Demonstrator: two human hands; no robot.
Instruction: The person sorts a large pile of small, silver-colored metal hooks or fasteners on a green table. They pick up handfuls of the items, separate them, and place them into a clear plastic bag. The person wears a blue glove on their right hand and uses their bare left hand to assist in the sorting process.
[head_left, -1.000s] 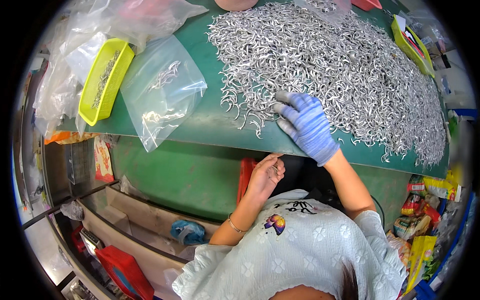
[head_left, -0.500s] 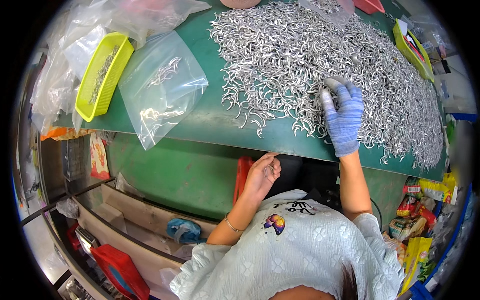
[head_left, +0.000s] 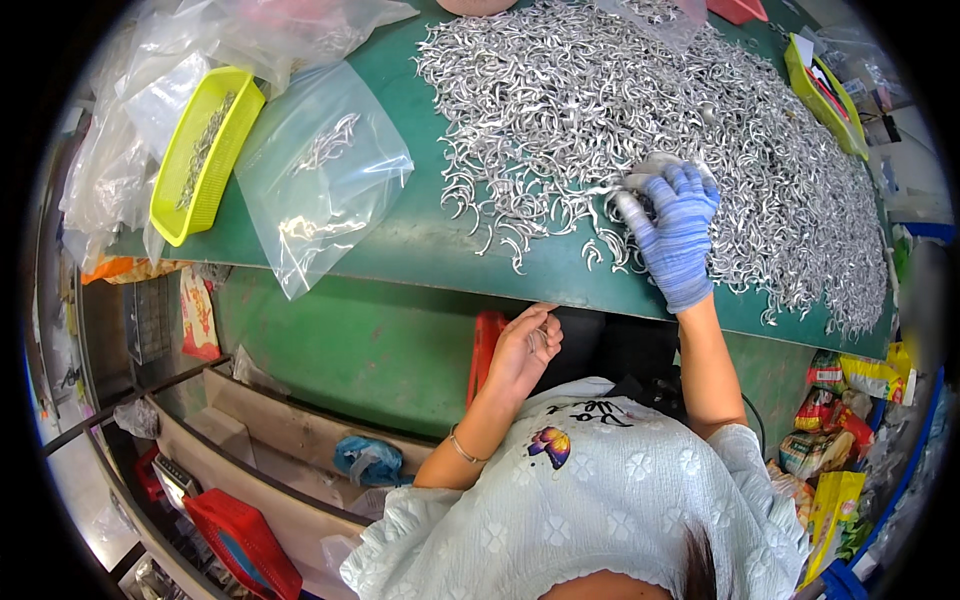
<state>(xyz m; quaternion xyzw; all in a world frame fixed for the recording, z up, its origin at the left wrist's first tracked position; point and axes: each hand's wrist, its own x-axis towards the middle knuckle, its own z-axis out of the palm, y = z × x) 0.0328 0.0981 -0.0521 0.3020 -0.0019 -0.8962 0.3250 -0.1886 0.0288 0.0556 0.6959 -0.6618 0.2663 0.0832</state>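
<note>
A broad heap of small curved silver metal pieces (head_left: 590,110) covers much of the green table (head_left: 430,240). My right hand (head_left: 675,235), in a blue knitted glove with whitish fingertips, rests at the heap's near edge. Its fingers are bent toward the thumb, and a curved piece seems to stick out by the thumb tip; the glove hides most of the grip. My bare left hand (head_left: 528,348) is at the table's front edge, its fingers curled around a few similar silver pieces, partly hidden in the palm.
A clear plastic bag (head_left: 340,200) with some metal pieces lies left of the heap, beside a yellow basket (head_left: 225,150) holding more. Another yellow basket (head_left: 850,135) stands at the far right. A brown shelf unit (head_left: 290,495) and a red crate (head_left: 245,540) are at lower left.
My right hand has shifted slightly left and nearer, its fingers bending more and the thumb reaching left. My left hand stays where it was.
</note>
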